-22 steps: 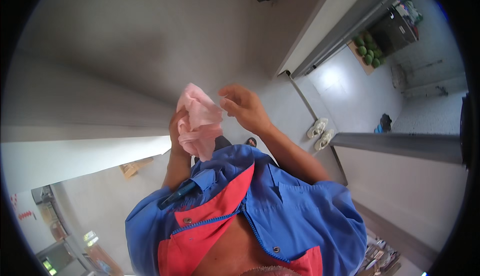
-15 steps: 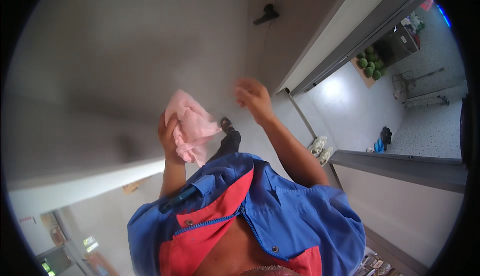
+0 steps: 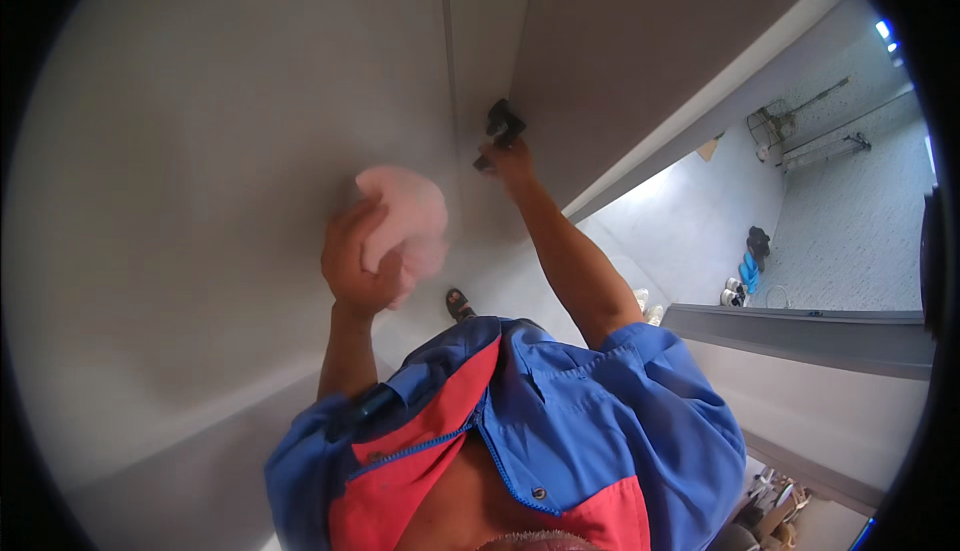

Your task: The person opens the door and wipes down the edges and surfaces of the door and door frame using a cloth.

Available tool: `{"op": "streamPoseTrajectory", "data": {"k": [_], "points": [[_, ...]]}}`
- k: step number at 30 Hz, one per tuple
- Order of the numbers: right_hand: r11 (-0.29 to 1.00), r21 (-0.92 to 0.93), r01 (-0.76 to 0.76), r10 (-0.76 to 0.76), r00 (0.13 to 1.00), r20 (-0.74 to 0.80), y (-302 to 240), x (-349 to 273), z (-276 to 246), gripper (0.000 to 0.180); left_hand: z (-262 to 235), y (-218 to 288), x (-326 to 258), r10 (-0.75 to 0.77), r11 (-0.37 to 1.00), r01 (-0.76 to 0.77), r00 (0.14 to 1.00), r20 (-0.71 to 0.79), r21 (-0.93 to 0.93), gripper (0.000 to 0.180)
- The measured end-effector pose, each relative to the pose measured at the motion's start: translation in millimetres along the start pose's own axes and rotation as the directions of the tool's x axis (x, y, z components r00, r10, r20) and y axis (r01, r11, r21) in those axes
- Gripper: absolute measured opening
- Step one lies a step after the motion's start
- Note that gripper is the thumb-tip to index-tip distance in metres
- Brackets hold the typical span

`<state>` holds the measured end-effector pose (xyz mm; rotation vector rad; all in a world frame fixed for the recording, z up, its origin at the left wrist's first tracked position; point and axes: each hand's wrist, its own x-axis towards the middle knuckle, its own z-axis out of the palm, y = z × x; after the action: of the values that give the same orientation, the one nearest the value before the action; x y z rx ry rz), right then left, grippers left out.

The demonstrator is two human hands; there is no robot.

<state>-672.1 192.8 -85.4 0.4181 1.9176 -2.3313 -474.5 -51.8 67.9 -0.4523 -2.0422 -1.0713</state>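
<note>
Before grey panelling point(image 3: 250, 81), the right hand point(image 3: 514, 163) clasps a black lever handle point(image 3: 505, 123) while the left hand point(image 3: 350, 266) grips a bunched pink cloth point(image 3: 415, 213), whose loose folds could snag there if brought closer.

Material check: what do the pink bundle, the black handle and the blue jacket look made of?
Pink bundle: probably soft, matte cloth, going by its rounded folds; blur hides any weave.
Black handle: rigid metal or hard plastic, perhaps satin; faint highlights, but I can't tell which.
Blue jacket: likely woven fabric, matte, with creases and stitched seams.
</note>
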Motion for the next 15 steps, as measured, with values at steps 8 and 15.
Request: {"op": "streamPoseTrajectory", "data": {"k": [8, 15], "points": [[0.765, -0.562, 0.316, -0.432, 0.898, -0.084, 18.3, 7.9, 3.9, 0.04, 26.5, -52.4, 31.9, 0.198, 0.945, -0.202, 0.979, 0.044, 0.258, 0.032], [0.798, -0.564, 0.213, -0.316, 0.944, -0.091, 15.8, 38.7, 25.7, 0.037, 34.4, -59.5, 56.7, -0.141, 0.932, 0.096, 0.985, 0.104, 0.35, 0.025]]}}
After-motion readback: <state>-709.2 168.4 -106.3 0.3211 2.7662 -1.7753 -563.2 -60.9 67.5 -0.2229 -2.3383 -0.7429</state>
